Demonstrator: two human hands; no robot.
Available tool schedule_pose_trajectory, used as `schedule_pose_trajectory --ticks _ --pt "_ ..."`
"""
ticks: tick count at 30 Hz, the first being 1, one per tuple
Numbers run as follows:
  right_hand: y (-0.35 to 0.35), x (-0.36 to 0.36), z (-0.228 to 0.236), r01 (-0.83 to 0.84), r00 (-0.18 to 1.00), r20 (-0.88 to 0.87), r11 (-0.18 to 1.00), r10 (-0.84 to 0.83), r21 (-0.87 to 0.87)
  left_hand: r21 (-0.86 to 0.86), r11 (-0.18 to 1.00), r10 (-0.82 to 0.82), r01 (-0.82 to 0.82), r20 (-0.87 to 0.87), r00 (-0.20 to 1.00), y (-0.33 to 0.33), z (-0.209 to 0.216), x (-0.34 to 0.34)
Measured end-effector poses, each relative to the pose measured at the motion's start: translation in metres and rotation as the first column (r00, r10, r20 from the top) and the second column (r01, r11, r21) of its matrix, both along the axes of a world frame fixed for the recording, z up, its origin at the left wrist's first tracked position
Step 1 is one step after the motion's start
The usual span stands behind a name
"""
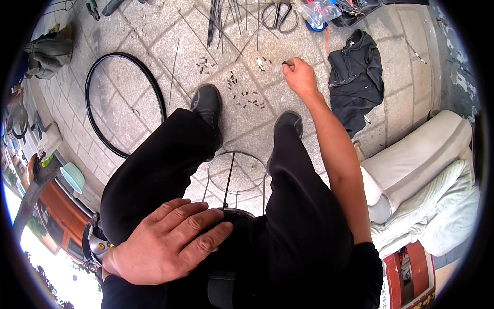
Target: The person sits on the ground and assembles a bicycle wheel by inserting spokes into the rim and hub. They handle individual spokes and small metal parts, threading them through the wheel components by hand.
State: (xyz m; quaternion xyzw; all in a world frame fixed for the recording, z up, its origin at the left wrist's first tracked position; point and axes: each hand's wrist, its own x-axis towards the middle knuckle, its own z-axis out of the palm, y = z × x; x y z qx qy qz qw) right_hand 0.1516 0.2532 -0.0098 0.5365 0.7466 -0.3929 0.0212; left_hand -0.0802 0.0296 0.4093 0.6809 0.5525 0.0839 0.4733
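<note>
My left hand [177, 242] rests palm down on my black trousers, its fingers stretched out and holding nothing. Far out over the paving, my right hand [299, 76] is closed, with a small dark piece [285, 63] poking out at its fingertips; I cannot make out its kind. Just left of that hand lies a small white-and-dark item [261, 64]. Between my shoes and beyond them, several short black pieces [249, 100] are scattered on the ground. More of them form a loose group [204, 65] farther left.
A black wheel rim [91, 110] lies at left. Long thin rods [212, 23], scissors [279, 19] and a blue tape roll [315, 26] lie at the far side. A black garment [355, 77] is right of my arm, near a pale cushioned seat [417, 154]. A round metal frame [234, 153] stands between my legs.
</note>
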Motion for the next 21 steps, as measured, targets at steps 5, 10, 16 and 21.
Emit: schedule_pose_trajectory --ticks 5,10,16,21 --pt "-0.015 0.016 0.001 0.168 0.954 -0.206 0.958 -0.217 -0.231 -0.169 0.985 0.013 0.041 0.306 0.952 0.019 -0.015 -0.056" --pt "-0.034 0.008 0.029 0.192 0.877 -0.328 0.882 -0.351 -0.431 -0.538 0.693 0.647 -0.479 0.17 0.743 0.08 -0.176 -0.049" --pt "-0.062 0.019 0.039 0.165 0.85 -0.374 0.862 -0.371 -0.48 -0.804 0.35 0.847 -0.481 0.053 0.529 0.112 -0.33 0.03" --pt "-0.053 0.028 0.033 0.124 0.874 -0.367 0.876 -0.319 -0.467 -0.883 0.285 0.916 -0.373 0.137 0.377 0.115 -0.364 0.052"
